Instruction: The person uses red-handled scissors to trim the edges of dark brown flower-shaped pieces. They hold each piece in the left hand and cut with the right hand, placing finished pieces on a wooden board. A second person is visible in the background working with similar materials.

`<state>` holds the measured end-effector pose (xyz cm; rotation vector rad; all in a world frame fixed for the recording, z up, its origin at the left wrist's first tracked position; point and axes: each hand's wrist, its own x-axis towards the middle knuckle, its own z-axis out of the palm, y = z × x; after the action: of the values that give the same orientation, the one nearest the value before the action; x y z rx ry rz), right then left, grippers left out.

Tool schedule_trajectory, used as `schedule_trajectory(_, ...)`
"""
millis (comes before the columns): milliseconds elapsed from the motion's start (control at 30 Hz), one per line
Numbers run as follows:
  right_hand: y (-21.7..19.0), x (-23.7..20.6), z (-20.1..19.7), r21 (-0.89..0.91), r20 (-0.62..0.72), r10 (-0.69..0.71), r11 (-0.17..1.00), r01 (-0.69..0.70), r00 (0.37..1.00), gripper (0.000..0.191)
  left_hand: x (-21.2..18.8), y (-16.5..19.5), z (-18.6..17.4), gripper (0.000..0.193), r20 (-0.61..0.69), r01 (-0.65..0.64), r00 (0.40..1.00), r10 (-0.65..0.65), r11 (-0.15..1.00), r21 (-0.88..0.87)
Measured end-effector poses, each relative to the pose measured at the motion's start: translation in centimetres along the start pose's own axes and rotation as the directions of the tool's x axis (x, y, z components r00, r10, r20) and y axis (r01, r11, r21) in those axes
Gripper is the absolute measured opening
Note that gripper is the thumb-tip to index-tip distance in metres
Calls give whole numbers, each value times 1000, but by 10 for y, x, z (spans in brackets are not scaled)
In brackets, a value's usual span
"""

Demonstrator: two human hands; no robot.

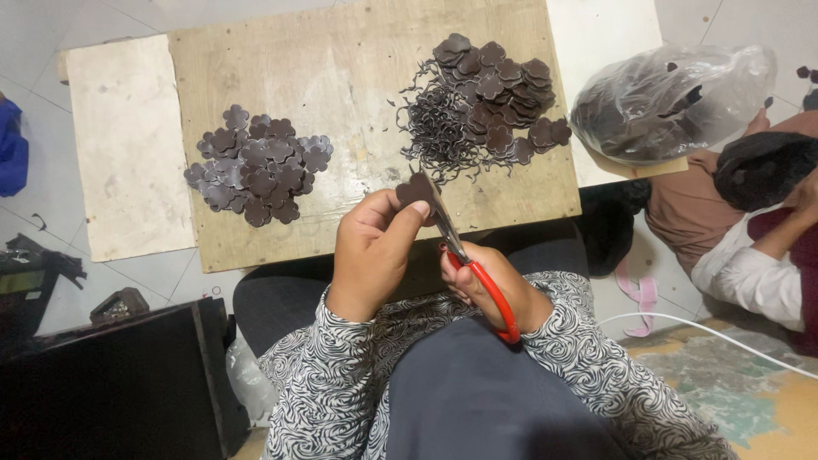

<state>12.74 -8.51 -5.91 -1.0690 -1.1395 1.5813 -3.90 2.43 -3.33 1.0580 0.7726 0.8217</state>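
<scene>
Both hands closed — left hand (pixel 372 255) pinching a brown flower piece (pixel 415 189), right hand (pixel 486 285) gripping red-handled scissors (pixel 464 255) (blades aimed up-left, away).

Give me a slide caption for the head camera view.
Left hand holds a brown flower-shaped piece while right hand trims it with red-handled scissors.

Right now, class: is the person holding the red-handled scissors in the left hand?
No. The red-handled scissors are in the right hand, while the left hand pinches a dark flower-shaped piece.
</scene>
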Motion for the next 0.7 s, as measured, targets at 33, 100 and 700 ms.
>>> schedule_trajectory(33,-1,0,0,-12,1,4,1000,-4,1000,63,0,1,-1,12,0,3,1000,-3,1000,6)
schedule_trajectory(100,-2,0,0,-38,1,13,999,-13,1000,62,0,2,-2,11,2,10,1000,-10,1000,19)
schedule_trajectory(700,-7,1,-2,-186,39,-49,981,56,998,65,-4,17,-1,11,27,-30,999,22,945,327)
